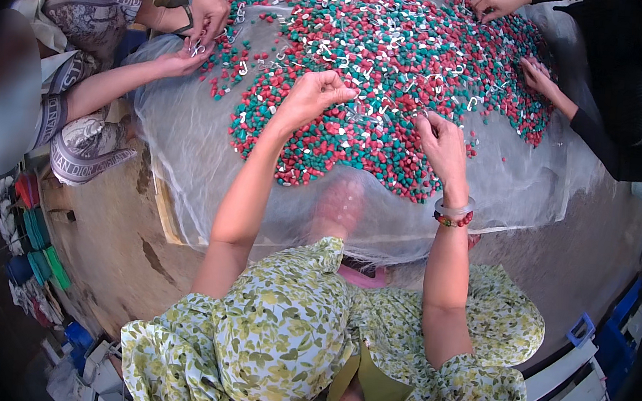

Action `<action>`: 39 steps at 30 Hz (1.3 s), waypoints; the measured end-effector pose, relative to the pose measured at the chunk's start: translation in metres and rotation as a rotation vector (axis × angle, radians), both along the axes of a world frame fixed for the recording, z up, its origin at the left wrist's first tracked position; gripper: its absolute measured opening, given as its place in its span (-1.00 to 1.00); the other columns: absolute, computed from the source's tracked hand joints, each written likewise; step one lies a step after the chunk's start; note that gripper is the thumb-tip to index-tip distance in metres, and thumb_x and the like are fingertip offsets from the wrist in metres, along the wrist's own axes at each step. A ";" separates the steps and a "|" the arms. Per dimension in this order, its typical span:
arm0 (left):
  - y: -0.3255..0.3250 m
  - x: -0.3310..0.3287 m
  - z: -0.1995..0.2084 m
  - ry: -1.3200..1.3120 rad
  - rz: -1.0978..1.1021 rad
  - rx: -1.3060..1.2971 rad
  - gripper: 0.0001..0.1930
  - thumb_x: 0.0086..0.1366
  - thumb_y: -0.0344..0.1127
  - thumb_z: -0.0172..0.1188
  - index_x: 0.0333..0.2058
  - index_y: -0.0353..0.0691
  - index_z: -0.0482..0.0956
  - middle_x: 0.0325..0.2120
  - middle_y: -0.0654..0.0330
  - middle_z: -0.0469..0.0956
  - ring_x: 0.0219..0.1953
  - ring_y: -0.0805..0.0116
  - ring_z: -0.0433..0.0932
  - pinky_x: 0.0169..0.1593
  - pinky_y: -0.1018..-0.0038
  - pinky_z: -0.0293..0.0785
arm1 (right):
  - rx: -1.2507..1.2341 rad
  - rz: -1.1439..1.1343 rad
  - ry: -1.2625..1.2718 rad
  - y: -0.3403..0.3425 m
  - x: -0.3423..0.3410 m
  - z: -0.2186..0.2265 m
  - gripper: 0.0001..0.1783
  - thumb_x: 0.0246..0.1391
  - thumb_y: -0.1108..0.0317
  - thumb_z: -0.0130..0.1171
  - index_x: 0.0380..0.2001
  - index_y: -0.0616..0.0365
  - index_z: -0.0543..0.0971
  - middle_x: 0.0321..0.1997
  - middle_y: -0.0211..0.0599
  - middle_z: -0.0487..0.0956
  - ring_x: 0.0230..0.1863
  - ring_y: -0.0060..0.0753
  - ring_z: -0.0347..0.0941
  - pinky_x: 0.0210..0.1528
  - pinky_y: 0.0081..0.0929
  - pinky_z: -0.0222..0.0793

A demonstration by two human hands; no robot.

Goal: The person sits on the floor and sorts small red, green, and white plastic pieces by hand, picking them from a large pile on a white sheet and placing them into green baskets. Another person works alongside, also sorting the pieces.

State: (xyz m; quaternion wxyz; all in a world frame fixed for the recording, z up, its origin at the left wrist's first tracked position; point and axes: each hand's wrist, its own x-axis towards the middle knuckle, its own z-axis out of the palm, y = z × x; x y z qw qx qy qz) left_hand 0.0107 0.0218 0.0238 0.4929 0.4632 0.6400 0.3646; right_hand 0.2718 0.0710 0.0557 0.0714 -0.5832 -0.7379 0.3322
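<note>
A wide heap of small red and green pieces (296,141) lies spread over the table, mixed with white hook-shaped clips (473,103). Above the heap's middle, my left hand (316,99) has thumb and index finger pinched, with a pale bit at the fingertips too small to name. My right hand (442,144) is also pinched over the heap, a little nearer and to the right. Something small and pale shows at its fingertips, but I cannot make out what. A gap separates the two hands.
Translucent plastic sheeting (520,195) covers the table and hangs over its near edge. At left, a co-worker's two hands (209,11) meet around a small white piece. Another person's hands (538,76) touch the heap at right. Coloured items (36,229) lie at far left.
</note>
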 end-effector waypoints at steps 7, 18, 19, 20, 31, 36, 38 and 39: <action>-0.002 0.017 -0.046 0.690 -0.278 0.212 -0.67 0.11 -0.14 0.34 -0.19 -0.16 0.60 -0.40 0.08 0.59 -0.34 0.19 0.60 -0.26 0.28 0.48 | -0.180 -0.022 0.590 0.000 -0.008 0.013 -0.52 0.18 0.21 -0.22 -0.15 0.28 0.61 -0.68 -0.46 0.33 -0.65 -0.60 0.17 -0.56 -0.52 0.04; 0.000 0.017 0.024 0.410 -0.245 0.138 -0.70 0.21 -0.07 0.22 -0.32 -0.21 0.62 -0.50 0.09 0.51 -0.35 0.16 0.52 -0.25 0.23 0.42 | -0.757 -0.069 1.425 0.007 -0.001 0.012 -0.65 0.19 0.22 -0.09 -0.45 0.33 0.49 -0.50 -0.17 0.48 -0.70 -0.55 0.26 -0.75 -0.70 0.11; -0.001 0.013 0.012 0.434 -0.233 0.200 -0.73 0.26 -0.09 0.17 -0.28 -0.16 0.65 -0.52 0.11 0.49 -0.37 0.18 0.48 -0.26 0.27 0.41 | -0.739 -0.080 1.278 0.007 -0.003 0.003 -0.64 0.21 0.20 -0.07 -0.47 0.30 0.49 -0.52 -0.21 0.48 -0.69 -0.58 0.27 -0.75 -0.71 0.10; -0.004 0.010 0.012 0.393 -0.234 0.222 -0.73 0.27 -0.08 0.16 -0.26 -0.15 0.65 -0.51 0.13 0.50 -0.38 0.21 0.48 -0.26 0.29 0.41 | -0.717 -0.090 1.131 0.005 -0.004 -0.007 -0.63 0.23 0.18 -0.05 -0.48 0.28 0.50 -0.53 -0.25 0.48 -0.69 -0.61 0.27 -0.75 -0.72 0.10; -0.015 0.010 0.013 -1.503 -0.074 0.181 -0.76 0.27 -0.25 -0.04 -0.50 -0.24 0.23 -0.40 0.14 0.24 -0.50 0.47 0.29 -0.72 0.73 0.17 | 0.187 0.267 0.186 -0.038 -0.030 -0.091 -0.83 0.07 0.28 0.21 -0.34 0.11 0.66 -0.46 -0.30 0.62 -0.42 -0.28 0.56 -0.43 -0.36 0.42; -0.010 0.021 -0.011 -1.461 -0.051 0.042 -0.83 0.22 -0.28 0.05 -0.40 -0.26 0.32 -0.38 0.10 0.35 -0.49 0.37 0.41 -0.75 0.69 0.23 | -0.810 -0.318 1.327 -0.020 -0.006 -0.059 -0.83 0.15 0.30 0.11 -0.30 0.17 0.49 -0.45 -0.40 0.46 -0.52 -0.61 0.35 -0.70 -0.75 0.08; -0.004 0.025 -0.017 -1.386 -0.022 -0.080 -0.83 0.20 -0.27 0.08 -0.41 -0.24 0.36 -0.47 0.16 0.40 -0.54 0.36 0.44 -0.76 0.67 0.20 | -0.851 -0.202 1.534 -0.012 0.008 -0.055 -0.83 0.16 0.31 0.05 -0.33 0.21 0.43 -0.44 -0.30 0.41 -0.40 -0.50 0.39 -0.70 -0.73 0.12; 0.002 0.022 -0.032 -1.073 -0.078 -0.182 -0.82 0.21 -0.25 0.14 -0.39 -0.26 0.46 -0.50 0.16 0.51 -0.51 0.28 0.52 -0.65 0.51 0.37 | -0.841 -0.198 1.546 -0.009 0.015 -0.053 -0.82 0.14 0.33 0.03 -0.34 0.26 0.40 -0.40 -0.21 0.40 -0.34 -0.39 0.40 -0.71 -0.71 0.19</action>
